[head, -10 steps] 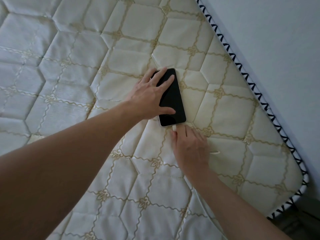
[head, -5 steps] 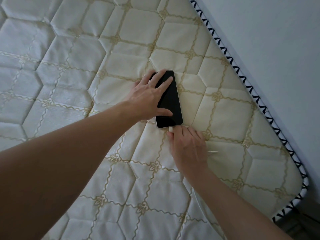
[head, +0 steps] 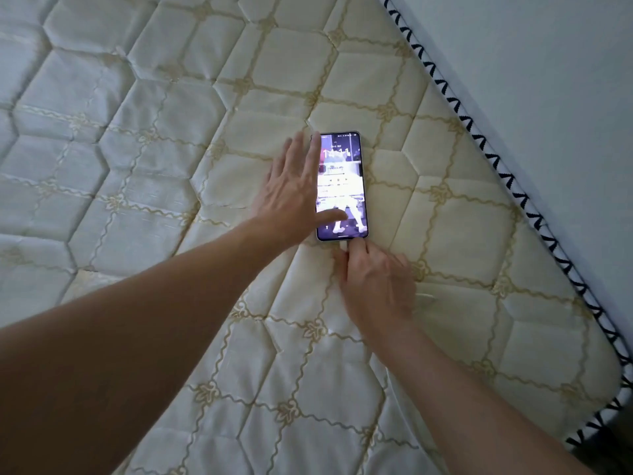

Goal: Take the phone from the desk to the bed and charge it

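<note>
The phone [head: 346, 173] lies flat on the quilted cream mattress [head: 171, 132], its screen lit with a lock screen. My left hand [head: 291, 193] is spread just left of it, fingers apart and lifting, with the thumb over the lower left of the screen. My right hand [head: 373, 282] sits directly below the phone's bottom edge, fingertips pinched at the charging port; the plug itself is hidden under the fingers. A short piece of white charger cable [head: 426, 296] shows to the right of that hand.
The mattress edge with black-and-white zigzag piping [head: 513, 186] runs diagonally along a pale wall [head: 548, 80] at the right. A dark gap shows at the mattress corner [head: 609, 437], bottom right.
The phone's screen was dark and is now lit. My left hand has lifted off the screen and opened, sliding to the left side. My right hand stays at the phone's bottom edge.
</note>
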A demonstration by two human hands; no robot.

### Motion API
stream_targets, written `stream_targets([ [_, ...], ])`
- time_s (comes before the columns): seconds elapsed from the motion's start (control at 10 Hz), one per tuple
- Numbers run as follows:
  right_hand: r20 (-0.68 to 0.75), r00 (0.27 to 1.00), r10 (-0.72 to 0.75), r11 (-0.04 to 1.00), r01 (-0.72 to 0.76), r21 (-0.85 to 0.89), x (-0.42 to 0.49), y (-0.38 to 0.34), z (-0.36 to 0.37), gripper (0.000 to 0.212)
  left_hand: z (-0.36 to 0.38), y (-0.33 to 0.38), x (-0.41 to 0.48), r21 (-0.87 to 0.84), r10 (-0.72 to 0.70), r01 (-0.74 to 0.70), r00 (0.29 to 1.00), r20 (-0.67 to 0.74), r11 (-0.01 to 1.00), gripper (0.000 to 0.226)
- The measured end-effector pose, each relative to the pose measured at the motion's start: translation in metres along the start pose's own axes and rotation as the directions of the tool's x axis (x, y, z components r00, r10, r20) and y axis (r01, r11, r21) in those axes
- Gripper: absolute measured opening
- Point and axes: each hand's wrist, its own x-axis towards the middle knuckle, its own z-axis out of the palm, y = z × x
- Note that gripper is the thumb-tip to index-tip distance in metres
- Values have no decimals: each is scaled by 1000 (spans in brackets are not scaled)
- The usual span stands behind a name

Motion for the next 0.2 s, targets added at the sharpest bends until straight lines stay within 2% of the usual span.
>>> stream_targets([
  [0.2, 131, 991, -14, 999, 9, 38, 10, 2, -27, 25, -13, 8, -26, -68, -136, 130, 986, -93, 989, 99],
])
